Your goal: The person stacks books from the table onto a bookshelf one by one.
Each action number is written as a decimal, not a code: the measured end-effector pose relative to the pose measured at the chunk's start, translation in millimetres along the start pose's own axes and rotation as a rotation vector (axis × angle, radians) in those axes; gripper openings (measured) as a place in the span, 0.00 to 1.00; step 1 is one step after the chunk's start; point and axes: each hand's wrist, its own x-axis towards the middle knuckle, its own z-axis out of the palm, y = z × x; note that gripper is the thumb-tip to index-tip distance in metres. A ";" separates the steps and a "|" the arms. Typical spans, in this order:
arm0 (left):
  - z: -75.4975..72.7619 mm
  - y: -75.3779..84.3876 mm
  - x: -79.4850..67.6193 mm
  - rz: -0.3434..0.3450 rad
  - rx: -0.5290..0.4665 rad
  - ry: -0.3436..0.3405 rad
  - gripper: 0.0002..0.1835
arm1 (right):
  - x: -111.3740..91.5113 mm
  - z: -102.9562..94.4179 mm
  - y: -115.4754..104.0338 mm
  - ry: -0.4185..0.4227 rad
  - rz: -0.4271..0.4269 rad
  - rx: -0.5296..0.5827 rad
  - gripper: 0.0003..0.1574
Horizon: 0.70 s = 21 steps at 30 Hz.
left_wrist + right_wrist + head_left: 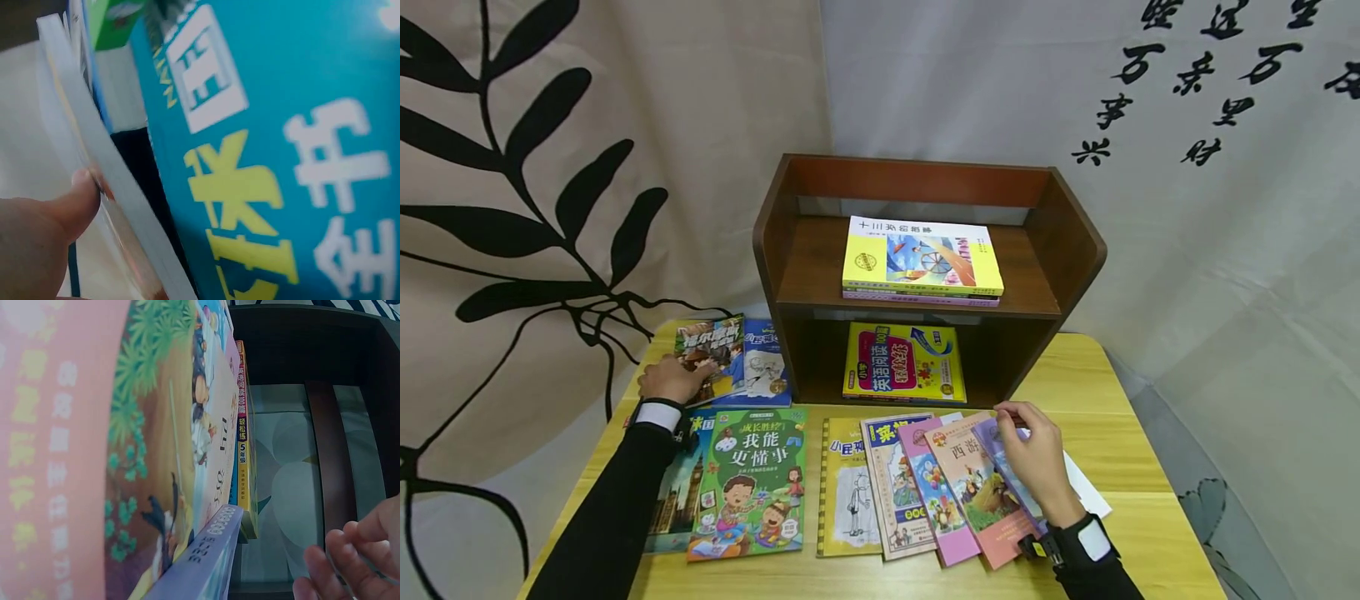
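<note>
The dark picture-cover book (pixel 718 343) lies at the far left of the yellow wooden table (pixel 1075 379), directly under the left hand (pixel 672 379), which grips it at its near left corner. The thumb presses along the page edge; the other fingers are mostly hidden. Its right side overlaps the blue book (pixel 766 358), and the left side of the brown two-tier bookshelf (pixel 917 182) stands just to the right of that one, closing off this side.

Nearer the person, the green cartoon-cover book (pixel 752 492) partly covers the clock-tower book (pixel 677 508), whose left part lies close by the left forearm.

To the right of these, a row of overlapping books fans out: the yellow book with a patterned left edge (pixel 853 492), the comic-style cover (pixel 898 492), the magenta-edged book (pixel 936 492), the salmon-pink book (pixel 981 492) and the lavender book (pixel 992 442). The right hand (pixel 1033 454) hangs over the lavender one, fingers loosely bent and holding nothing. White paper (pixel 1090 490) shows beneath that end.

In the bookshelf, a small stack of books (pixel 925 258) lies flat on the upper tier, and the yellow English-reading book (pixel 906 362) on the lower.
</note>
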 end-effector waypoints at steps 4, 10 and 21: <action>-4.9 -4.5 4.8 0.008 -0.045 -0.003 0.43 | -0.9 -0.8 -0.4 -0.004 -0.004 -0.004 0.07; -9.9 -1.5 2.9 0.009 -0.279 0.010 0.44 | -1.2 -0.4 -0.6 0.000 -0.013 0.006 0.06; -22.6 26.0 -46.0 0.169 -0.740 0.342 0.32 | -1.3 0.0 -1.1 -0.016 -0.042 0.006 0.07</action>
